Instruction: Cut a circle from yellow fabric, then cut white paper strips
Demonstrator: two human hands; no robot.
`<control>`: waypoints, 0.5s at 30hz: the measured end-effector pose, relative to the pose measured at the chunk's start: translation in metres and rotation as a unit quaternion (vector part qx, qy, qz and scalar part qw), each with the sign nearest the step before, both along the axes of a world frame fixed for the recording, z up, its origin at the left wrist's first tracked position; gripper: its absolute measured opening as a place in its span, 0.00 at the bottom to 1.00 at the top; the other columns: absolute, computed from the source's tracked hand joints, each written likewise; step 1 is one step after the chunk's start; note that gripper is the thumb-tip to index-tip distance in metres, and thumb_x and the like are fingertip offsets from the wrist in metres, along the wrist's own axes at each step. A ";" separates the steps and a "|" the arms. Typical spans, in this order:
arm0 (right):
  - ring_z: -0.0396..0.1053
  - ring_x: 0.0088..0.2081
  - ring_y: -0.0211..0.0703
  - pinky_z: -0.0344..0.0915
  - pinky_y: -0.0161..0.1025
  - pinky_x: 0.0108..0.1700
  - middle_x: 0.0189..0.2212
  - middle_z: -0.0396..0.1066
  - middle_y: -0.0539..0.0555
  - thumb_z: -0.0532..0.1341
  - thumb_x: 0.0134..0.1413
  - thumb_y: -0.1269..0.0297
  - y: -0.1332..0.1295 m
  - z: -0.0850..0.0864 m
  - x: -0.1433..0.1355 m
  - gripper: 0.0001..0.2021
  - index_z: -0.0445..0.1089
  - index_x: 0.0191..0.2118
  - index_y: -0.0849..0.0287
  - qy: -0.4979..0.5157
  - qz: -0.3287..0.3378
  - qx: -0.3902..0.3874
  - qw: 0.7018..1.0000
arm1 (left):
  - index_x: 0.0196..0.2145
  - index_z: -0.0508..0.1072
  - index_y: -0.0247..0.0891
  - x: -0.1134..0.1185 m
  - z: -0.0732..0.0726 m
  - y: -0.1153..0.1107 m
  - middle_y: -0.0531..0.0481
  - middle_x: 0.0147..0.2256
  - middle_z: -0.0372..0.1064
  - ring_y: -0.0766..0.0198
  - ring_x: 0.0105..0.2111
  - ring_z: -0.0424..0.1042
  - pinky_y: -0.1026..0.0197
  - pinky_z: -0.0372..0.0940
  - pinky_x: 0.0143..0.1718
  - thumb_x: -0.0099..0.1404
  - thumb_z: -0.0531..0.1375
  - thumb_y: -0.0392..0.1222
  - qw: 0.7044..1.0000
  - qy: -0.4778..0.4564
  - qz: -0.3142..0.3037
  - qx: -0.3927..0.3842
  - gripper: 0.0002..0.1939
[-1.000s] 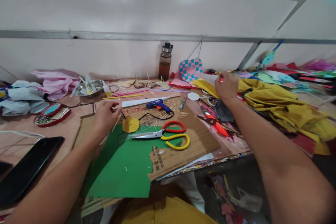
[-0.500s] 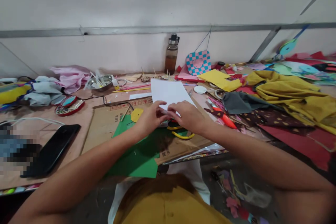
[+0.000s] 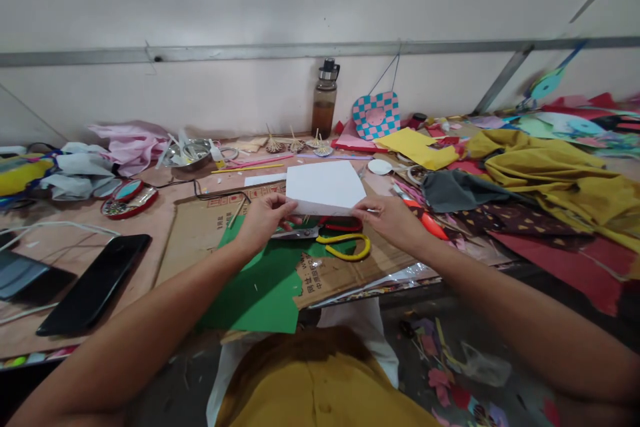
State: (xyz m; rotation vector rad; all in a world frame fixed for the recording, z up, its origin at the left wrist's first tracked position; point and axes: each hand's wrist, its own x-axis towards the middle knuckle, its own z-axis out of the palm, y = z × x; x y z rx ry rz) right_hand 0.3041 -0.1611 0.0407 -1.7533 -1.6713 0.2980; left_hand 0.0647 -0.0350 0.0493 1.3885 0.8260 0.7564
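Between my two hands a sheet of white paper (image 3: 326,183) is held up, its near edge folded into a narrow strip. My left hand (image 3: 267,219) pinches the near left corner. At the near right corner, my right hand (image 3: 387,217) grips the paper between thumb and fingers. Just below the sheet lie scissors (image 3: 345,247) with one yellow and one red handle loop, blades pointing left. They rest over green paper (image 3: 257,290) on a flattened cardboard piece (image 3: 193,237). The paper hides part of the cardboard behind it.
A black phone (image 3: 95,283) lies at the left, near a red tin (image 3: 130,199) and a metal bowl (image 3: 190,155). A bottle (image 3: 325,100) stands by the wall. Mustard cloth (image 3: 560,173), grey cloth (image 3: 460,192) and paper scraps cover the right side.
My hands have moved apart from the middle of the paper's near edge to its two corners. The near edge now shows a straight fold, and the scissors are more visible.
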 end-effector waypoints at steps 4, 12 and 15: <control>0.76 0.35 0.48 0.68 0.40 0.38 0.30 0.81 0.53 0.62 0.58 0.57 0.004 0.004 0.005 0.12 0.80 0.32 0.58 0.064 -0.011 -0.073 0.995 | 0.27 0.73 0.35 0.000 -0.001 -0.001 0.50 0.26 0.75 0.61 0.27 0.77 0.63 0.71 0.26 0.49 0.73 0.51 1.000 0.008 0.002 -0.018 0.18; 0.75 0.35 0.48 0.66 0.38 0.36 0.29 0.81 0.52 0.64 0.55 0.57 -0.001 -0.003 0.007 0.11 0.80 0.31 0.58 0.095 -0.016 -0.161 0.982 | 0.26 0.80 0.38 -0.018 -0.007 -0.004 0.52 0.22 0.74 0.64 0.24 0.70 0.63 0.61 0.26 0.54 0.67 0.53 0.977 0.166 -0.030 0.130 0.14; 0.74 0.34 0.46 0.66 0.38 0.36 0.29 0.80 0.53 0.66 0.52 0.58 -0.001 -0.004 0.007 0.10 0.79 0.28 0.58 0.090 -0.013 -0.155 0.984 | 0.25 0.80 0.39 -0.024 -0.008 -0.005 0.51 0.25 0.76 0.62 0.27 0.71 0.61 0.63 0.31 0.56 0.65 0.50 0.961 0.202 -0.049 0.180 0.12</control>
